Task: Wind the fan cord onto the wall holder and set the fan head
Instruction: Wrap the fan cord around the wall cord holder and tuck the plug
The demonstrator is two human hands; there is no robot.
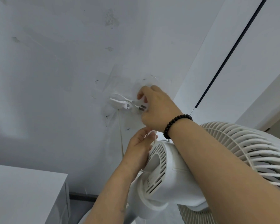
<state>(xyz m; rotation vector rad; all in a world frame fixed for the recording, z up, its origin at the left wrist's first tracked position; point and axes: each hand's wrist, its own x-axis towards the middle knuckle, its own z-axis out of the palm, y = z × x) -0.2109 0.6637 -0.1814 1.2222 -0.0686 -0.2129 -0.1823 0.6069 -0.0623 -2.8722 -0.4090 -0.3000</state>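
Head view: the holder (120, 103), a small white bracket, is stuck to the wall (55, 62) just above and behind the fan (176, 175), probably so the slack can be stored off the floor beside the machine. The right hand (157, 109) reaches up to the holder's right end, its fingers curled round the white plug (142, 105), whose metal prongs show below the fingertips. The grip is closed on the plug, held against or just beside the holder; whether the plug is already seated there cannot be told. My guess is that the plug end is being fixed first, or last, so that the winding has an anchor.

The left hand (141, 143) sits lower, between the holder and the fan's motor housing. Its fingers are bent narrowly around a thin strand of cord (154, 136), seemingly to keep tension and feed it upward. Another stretch of cord hangs from the holder straight down the wall to the left of that hand, so some cord is on the holder and much is loose.

The fan head (249, 152), its grille tilted up to the right, is touched only by the right forearm crossing it; setting it looks not yet done.

A bead bracelet (176, 125) circles the right wrist. A white cabinet (31, 191) stands at lower left.
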